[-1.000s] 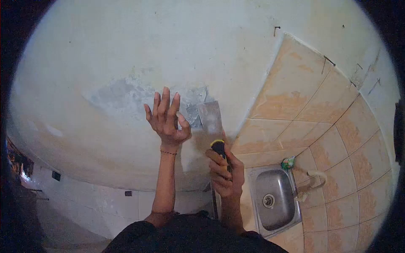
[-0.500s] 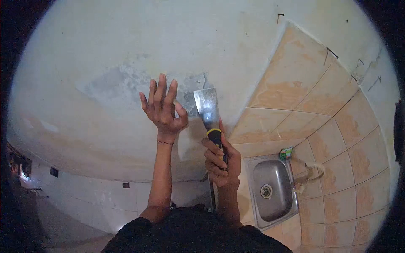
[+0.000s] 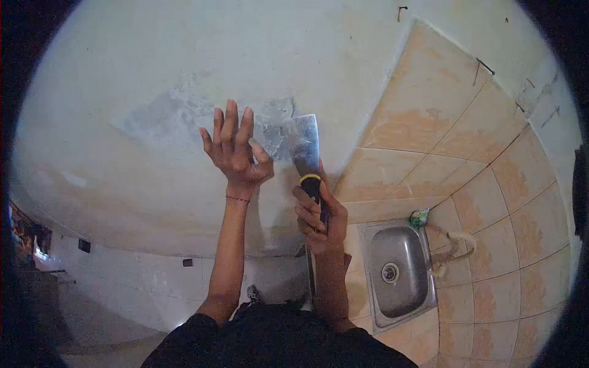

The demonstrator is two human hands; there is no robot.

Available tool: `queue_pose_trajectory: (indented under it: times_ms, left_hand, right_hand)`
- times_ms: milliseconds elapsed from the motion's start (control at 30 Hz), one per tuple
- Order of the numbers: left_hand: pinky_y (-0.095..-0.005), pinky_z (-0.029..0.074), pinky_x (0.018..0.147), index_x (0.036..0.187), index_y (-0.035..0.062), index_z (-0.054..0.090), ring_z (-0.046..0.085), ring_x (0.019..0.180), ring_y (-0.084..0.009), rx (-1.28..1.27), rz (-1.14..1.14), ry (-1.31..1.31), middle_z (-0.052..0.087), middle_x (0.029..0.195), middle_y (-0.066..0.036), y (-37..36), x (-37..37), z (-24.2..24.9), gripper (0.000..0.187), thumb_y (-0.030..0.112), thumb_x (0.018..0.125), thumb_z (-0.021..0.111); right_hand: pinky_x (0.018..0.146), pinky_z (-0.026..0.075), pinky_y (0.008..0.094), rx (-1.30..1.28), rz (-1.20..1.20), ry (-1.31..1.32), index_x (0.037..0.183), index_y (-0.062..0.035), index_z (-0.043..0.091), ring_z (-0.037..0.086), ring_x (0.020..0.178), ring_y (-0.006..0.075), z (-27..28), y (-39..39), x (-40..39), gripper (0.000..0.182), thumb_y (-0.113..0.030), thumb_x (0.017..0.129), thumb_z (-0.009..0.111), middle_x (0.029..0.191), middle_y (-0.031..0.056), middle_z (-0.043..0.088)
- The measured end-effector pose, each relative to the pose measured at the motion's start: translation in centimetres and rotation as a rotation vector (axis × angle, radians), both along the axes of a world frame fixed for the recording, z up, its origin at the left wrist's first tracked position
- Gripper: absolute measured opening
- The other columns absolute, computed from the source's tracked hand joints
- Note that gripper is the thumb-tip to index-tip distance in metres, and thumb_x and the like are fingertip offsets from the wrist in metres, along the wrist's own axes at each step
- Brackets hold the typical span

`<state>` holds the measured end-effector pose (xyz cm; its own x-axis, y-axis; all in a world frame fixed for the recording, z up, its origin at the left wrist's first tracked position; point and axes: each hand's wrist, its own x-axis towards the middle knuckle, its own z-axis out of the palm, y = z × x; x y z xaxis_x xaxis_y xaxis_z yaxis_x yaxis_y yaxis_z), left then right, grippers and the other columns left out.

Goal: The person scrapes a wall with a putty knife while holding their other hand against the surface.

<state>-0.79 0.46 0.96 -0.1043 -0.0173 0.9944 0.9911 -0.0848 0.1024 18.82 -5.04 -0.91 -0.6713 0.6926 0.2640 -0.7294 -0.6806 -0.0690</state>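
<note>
My left hand (image 3: 236, 150) is raised against the pale wall (image 3: 184, 208), its fingers apart and nothing in it. Beside it on the right, my right hand (image 3: 322, 218) grips the dark handle of a putty knife (image 3: 305, 144) with a yellow ring. The wide metal blade points up, its top by the right end of a grey patch (image 3: 165, 116) of worn wall. Whether the blade touches the wall is hard to tell. Part of the grey patch is hidden behind my left hand.
At the lower right is a steel sink (image 3: 399, 273) with a green packet (image 3: 419, 218) at its back corner and a tap (image 3: 460, 239) beside it. Orange-patterned tiles (image 3: 423, 116) cover the right wall. Nails (image 3: 485, 66) stick out above them. Dark small objects lie at the lower left.
Both hands sit slightly higher in view. The putty knife has moved up and its blade has turned a little; the sink appears slightly further right.
</note>
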Motion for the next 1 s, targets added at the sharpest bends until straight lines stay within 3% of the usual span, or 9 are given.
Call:
queue_pose_trajectory:
  times_ms: [233,333,400,467,533,667,833,933,1000]
  left_hand:
    - [-0.0492,0.008,0.125,0.138,0.0133,0.059,0.039,0.145,-0.0288,0.018,0.009,0.024,0.053,0.148,-0.011,0.1,0.0,-0.1,0.056,0.028,0.088,0.04]
    - [-0.0493,0.008,0.124,0.138,0.0132,0.059,0.039,0.145,-0.029,0.018,0.013,0.029,0.053,0.148,-0.011,0.3,-0.2,0.0,0.056,0.028,0.088,0.039]
    - [-0.0492,0.008,0.124,0.139,0.0133,0.059,0.039,0.145,-0.029,0.008,0.011,0.019,0.053,0.148,-0.011,0.2,-0.2,-0.1,0.056,0.028,0.088,0.039]
    - [-0.0491,0.008,0.124,0.139,0.0133,0.059,0.039,0.145,-0.029,-0.008,0.002,0.014,0.053,0.148,-0.011,0.1,-0.2,-0.1,0.056,0.028,0.088,0.039]
    - [-0.0488,0.008,0.125,0.139,0.0139,0.059,0.039,0.145,-0.0283,-0.008,0.009,0.012,0.053,0.148,-0.011,0.0,-0.1,-0.1,0.057,0.027,0.087,0.039]
    - [-0.0488,0.008,0.125,0.139,0.016,0.059,0.039,0.145,-0.0268,-0.009,-0.023,0.01,0.052,0.149,-0.009,-0.1,-0.2,0.0,0.057,0.025,0.086,0.041]
    - [-0.0489,0.008,0.125,0.14,0.0185,0.058,0.039,0.145,-0.0251,-0.03,-0.049,0.003,0.051,0.15,-0.006,-0.4,-0.3,-0.3,0.059,0.021,0.083,0.044]
    - [-0.0493,0.008,0.125,0.14,0.0191,0.058,0.04,0.144,-0.0245,-0.039,-0.068,0.003,0.051,0.151,-0.004,-0.2,-0.6,-0.3,0.06,0.021,0.082,0.045]
    - [-0.0496,0.008,0.125,0.141,0.0194,0.058,0.04,0.144,-0.0243,-0.047,-0.075,-0.007,0.051,0.151,-0.004,-0.2,-0.5,-0.5,0.061,0.021,0.081,0.045]
  right_hand:
    - [0.032,0.036,0.0177,0.126,-0.085,-0.241,0.153,-0.0261,0.037,0.04,0.047,0.0066,-0.6,-0.5,2.8,0.048,-0.024,0.106,0.047,0.08,0.0061,0.045]
    - [0.04,0.044,0.0243,0.444,-0.518,-0.705,0.151,-0.0224,0.045,0.052,0.055,0.0101,1.8,-1.3,5.0,0.046,-0.022,0.105,0.051,0.088,0.0077,0.053]
    - [0.05,0.049,0.0297,0.938,-1.128,-1.134,0.147,-0.0203,0.05,0.059,0.065,0.016,3.2,-0.4,4.1,0.044,-0.018,0.103,0.053,0.092,0.0092,0.057]
    - [0.06,0.052,0.0373,1.235,-1.398,-1.481,0.147,-0.0207,0.05,0.062,0.076,0.0247,4.5,-0.3,3.3,0.047,-0.013,0.101,0.053,0.098,0.013,0.059]
    - [0.07,0.055,0.047,1.306,-1.314,-1.764,0.151,-0.0234,0.044,0.063,0.088,0.0361,5.5,-1.1,2.5,0.056,-0.009,0.098,0.052,0.108,0.0189,0.06]
    - [0.066,0.055,0.0451,1.303,-1.415,-1.745,0.148,-0.0253,0.049,0.064,0.084,0.0363,2.5,-1.4,1.1,0.053,-0.01,0.097,0.054,0.103,0.0166,0.059]
    - [0.062,0.054,0.0439,1.223,-1.432,-1.731,0.147,-0.0257,0.051,0.064,0.079,0.0358,3.0,-1.4,0.0,0.048,-0.015,0.1,0.053,0.101,0.0151,0.058]
    - [0.07,0.052,0.0381,1.186,-1.412,-1.86,0.143,-0.0152,0.056,0.061,0.079,0.0306,2.3,-2.7,-0.2,0.042,-0.011,0.101,0.052,0.09,0.0125,0.057]
    - [0.063,0.053,0.0352,1.171,-1.564,-1.759,0.146,-0.0139,0.052,0.059,0.07,0.0258,0.9,-2.2,-0.1,0.042,-0.019,0.105,0.047,0.088,0.0102,0.057]
